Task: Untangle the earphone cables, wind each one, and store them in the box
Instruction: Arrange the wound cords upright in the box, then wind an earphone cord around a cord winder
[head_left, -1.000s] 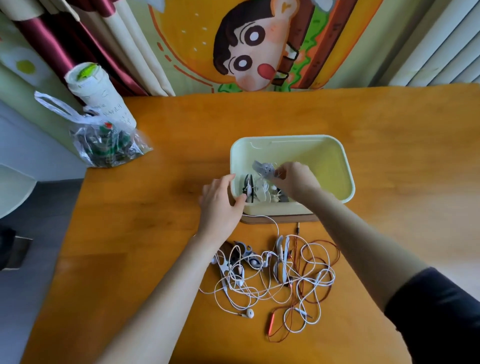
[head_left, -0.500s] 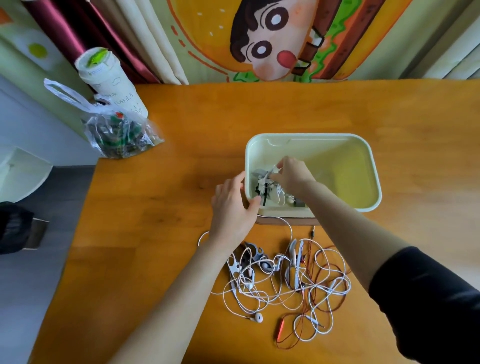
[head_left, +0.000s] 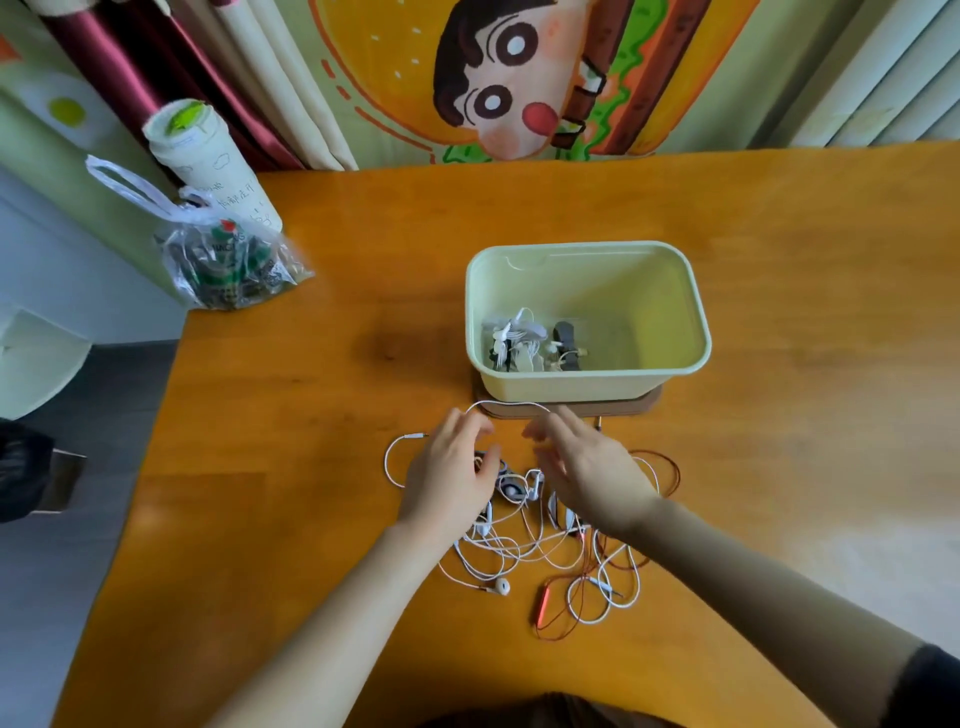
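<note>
Pale green box (head_left: 566, 387) standing at mid-table on a brown board (head_left: 644, 407) that projects past its base. It holds several wound earphones (head_left: 524, 343) gathered at the left end of its floor, white bundles beside a dark one, while the right end shows bare bottom. Just near of the box lies the tangle of earphone cables (head_left: 540, 545), resting on the table: mostly white leads looped over one another, interlaced with a thin red-brown lead. A white earbud (head_left: 502, 586) lies at the near edge and a red inline piece (head_left: 541, 607) just to its right. A white loop arches from the tangle up to the board. Both hands are over the far side of the tangle. The left hand (head_left: 452, 475) has its fingers bent down onto the cables; whether it grips one cannot be told. The right hand (head_left: 592, 467) is blurred, with fingers extended and loosely spread above the leads. The surface is an orange-brown wooden table (head_left: 337, 374). At its far left corner sit a clear plastic bag (head_left: 228, 265) with dark contents and a white cylindrical container (head_left: 208, 166). Behind hang a cartoon-printed curtain (head_left: 519, 78) and a dark red drape (head_left: 130, 67).
</note>
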